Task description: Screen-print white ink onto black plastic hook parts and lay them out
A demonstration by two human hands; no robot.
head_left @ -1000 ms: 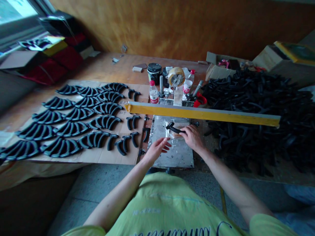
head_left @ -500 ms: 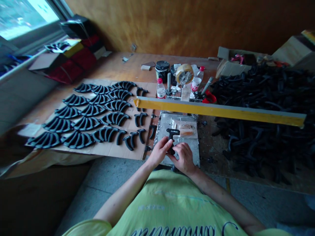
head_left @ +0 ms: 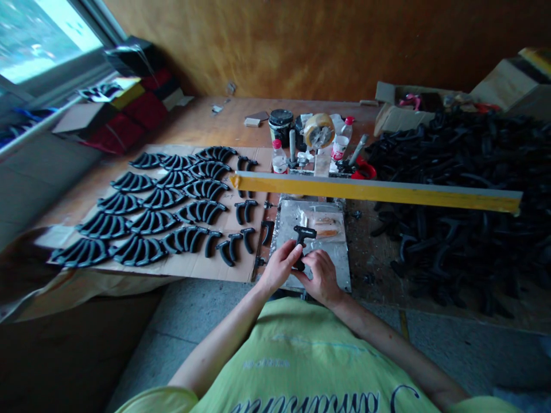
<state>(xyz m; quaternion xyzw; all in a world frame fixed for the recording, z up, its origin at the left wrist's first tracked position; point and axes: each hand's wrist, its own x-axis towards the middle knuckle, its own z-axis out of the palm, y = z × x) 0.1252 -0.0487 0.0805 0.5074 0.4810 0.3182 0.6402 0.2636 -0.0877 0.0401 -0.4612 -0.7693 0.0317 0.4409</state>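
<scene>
A black T-shaped part (head_left: 305, 232) with small pale lettering on its top bar is held upright over a grey metal plate (head_left: 284, 221). My left hand (head_left: 282, 263) is closed round its stem from the left. On the other side, my right hand (head_left: 319, 274) has its fingers bent against the lower end of the stem. Rows of curved black handles (head_left: 140, 249) lie fanned out on a cardboard sheet (head_left: 236, 269) to the left. One more black handle (head_left: 267, 232) lies between the cardboard and the plate.
A yellow bar (head_left: 379, 192) spans across above the plate. Behind it stand bottles (head_left: 279, 158), a black tub (head_left: 281, 126) and a tape roll (head_left: 319, 131). A large heap of black parts (head_left: 456, 229) covers the right side. Boxes (head_left: 124, 123) stand by the window.
The camera view has shifted slightly. Both hands keep hold of the black part, whose top bar is tilted a little differently.
</scene>
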